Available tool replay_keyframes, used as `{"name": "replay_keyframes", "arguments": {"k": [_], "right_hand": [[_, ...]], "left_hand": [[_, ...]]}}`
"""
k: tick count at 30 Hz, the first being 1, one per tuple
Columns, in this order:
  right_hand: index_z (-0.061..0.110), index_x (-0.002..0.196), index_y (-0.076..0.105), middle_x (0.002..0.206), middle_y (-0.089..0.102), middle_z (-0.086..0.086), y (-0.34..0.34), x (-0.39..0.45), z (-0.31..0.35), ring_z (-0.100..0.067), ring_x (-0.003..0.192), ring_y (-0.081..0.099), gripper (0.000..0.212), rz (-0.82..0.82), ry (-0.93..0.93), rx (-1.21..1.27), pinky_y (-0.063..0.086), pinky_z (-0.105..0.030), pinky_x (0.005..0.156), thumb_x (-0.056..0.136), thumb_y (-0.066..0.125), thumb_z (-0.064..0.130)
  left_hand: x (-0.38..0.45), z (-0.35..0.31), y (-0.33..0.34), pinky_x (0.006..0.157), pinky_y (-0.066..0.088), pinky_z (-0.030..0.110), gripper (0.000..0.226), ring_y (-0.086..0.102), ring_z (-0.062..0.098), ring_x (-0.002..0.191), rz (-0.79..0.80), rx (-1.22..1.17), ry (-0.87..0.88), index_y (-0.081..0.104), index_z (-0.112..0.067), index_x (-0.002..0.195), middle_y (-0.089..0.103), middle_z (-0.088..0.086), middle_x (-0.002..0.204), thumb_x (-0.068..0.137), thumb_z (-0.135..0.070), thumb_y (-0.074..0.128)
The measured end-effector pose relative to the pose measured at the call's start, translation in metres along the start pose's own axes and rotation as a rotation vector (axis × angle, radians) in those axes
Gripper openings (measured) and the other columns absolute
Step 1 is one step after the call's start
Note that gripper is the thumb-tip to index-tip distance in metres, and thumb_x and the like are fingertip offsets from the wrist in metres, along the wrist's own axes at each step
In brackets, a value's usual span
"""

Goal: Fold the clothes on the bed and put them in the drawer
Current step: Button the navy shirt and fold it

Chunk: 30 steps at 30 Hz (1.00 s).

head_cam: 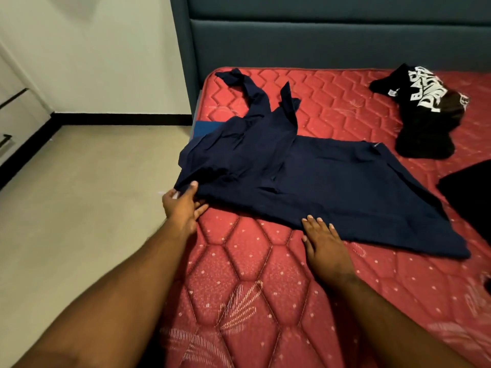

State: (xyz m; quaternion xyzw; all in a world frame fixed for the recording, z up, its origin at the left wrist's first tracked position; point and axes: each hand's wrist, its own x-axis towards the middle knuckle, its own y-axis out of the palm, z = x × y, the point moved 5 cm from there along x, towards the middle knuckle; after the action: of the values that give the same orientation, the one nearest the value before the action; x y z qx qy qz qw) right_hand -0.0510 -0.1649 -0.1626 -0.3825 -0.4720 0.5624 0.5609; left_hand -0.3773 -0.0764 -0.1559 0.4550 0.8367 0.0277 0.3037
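**Smoothing the navy garment flat before the first fold**

We have the navy garment spread across the red quilted mattress, directly beyond both hands, its straps trailing away toward the teal headboard. Our left hand pinches the garment's near corner, thumb on top and fingers slipped beneath the cloth, right at the mattress edge where the fabric hangs slightly over. We judge that this grip is there to pull the corner taut. Our right hand lies flat with fingers straight, holding nothing, its fingertips touching the garment's near hem; it seems to pin the cloth so that it does not slide while the left hand tugs.

Well beyond the right hand sits a crumpled black printed T-shirt, unfolded, and another black cloth pokes in at the right edge. Far to the left of the left hand, across the floor, drawer fronts show, seemingly ajar. We judge the task barely begun: nothing here is folded yet.
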Motion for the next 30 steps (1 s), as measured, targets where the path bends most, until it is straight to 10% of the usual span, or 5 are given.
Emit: {"name": "replay_keyframes", "arguments": {"k": [4,7,10,13,30], "right_hand": [[0.010,0.126,0.061,0.139,0.053,-0.011,-0.020,-0.039,-0.034,-0.025,0.131,0.045,0.032,-0.236,0.280,0.341,0.026,-0.035,0.114,0.096,0.054,0.016],[0.013,0.091,0.064,0.099,0.064,-0.009,-0.037,-0.084,-0.076,-0.018,0.086,0.061,0.017,-0.671,0.976,1.313,0.051,-0.027,0.082,0.095,0.051,0.003],[0.014,0.081,0.050,0.075,0.057,-0.003,-0.034,-0.066,-0.097,-0.008,0.051,0.062,0.019,-0.603,1.295,1.895,0.052,-0.016,0.053,0.099,0.047,0.014],[0.020,0.076,0.046,0.067,0.046,0.004,-0.039,-0.038,-0.115,-0.001,0.026,0.039,0.023,-0.504,1.305,1.833,0.031,-0.012,0.030,0.097,0.053,0.027],[0.010,0.097,0.051,0.075,0.055,-0.009,-0.066,-0.135,-0.161,-0.023,0.056,0.052,0.016,-0.652,1.347,1.325,0.047,-0.032,0.045,0.092,0.062,0.022]], "left_hand": [[-0.002,0.007,0.008,0.085,0.056,0.045,0.043,0.067,0.022,0.083,0.100,0.025,-0.091,0.056,-0.011,0.127,0.068,0.009,0.102,0.087,-0.023,0.070],[-0.005,0.013,0.022,0.068,0.056,0.043,0.047,0.065,0.027,0.094,0.130,-0.022,-0.172,0.052,-0.021,0.130,0.064,0.007,0.115,0.088,-0.029,0.070],[-0.019,0.032,0.045,0.063,0.055,0.042,0.048,0.066,0.026,0.095,0.164,0.008,-0.198,0.051,-0.017,0.130,0.065,0.008,0.120,0.087,-0.024,0.071],[-0.029,0.044,0.053,0.064,0.056,0.043,0.034,0.066,0.031,0.094,-0.001,-0.010,-0.121,0.053,-0.007,0.113,0.064,0.013,0.116,0.085,-0.007,0.072],[-0.159,0.091,-0.033,0.047,0.058,0.040,0.017,0.065,0.030,0.077,-0.129,0.015,-0.145,0.045,-0.008,0.087,0.061,0.013,0.093,0.093,-0.006,0.061]]}}
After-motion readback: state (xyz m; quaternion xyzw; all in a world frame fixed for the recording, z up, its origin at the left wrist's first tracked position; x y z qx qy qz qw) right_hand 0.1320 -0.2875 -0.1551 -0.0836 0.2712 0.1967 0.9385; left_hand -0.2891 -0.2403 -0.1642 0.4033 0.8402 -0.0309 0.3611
